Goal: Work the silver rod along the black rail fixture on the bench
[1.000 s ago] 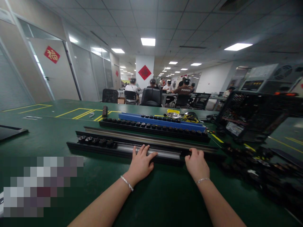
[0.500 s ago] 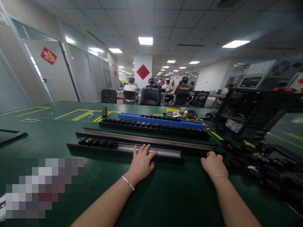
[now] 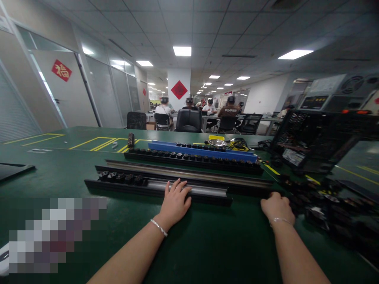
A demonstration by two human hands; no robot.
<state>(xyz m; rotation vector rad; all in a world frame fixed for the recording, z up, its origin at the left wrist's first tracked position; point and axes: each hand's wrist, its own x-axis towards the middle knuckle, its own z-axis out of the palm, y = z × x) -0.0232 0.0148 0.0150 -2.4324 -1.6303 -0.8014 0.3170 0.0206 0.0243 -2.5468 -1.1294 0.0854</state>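
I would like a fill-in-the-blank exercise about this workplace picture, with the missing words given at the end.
1. The person's ____ hand has its spread fingers over the nearest black rail.
2. The farthest long channel on the table is ____ in color.
3. The red sign on the white pillar is shaped like a ____.
4. The lines marked on the green tabletop are ____.

Missing words: left; blue; diamond; yellow.

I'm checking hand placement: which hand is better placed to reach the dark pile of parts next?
Probably the right hand: it is beside the dark pile, while the left hand is at the nearest rail, farther from the pile.
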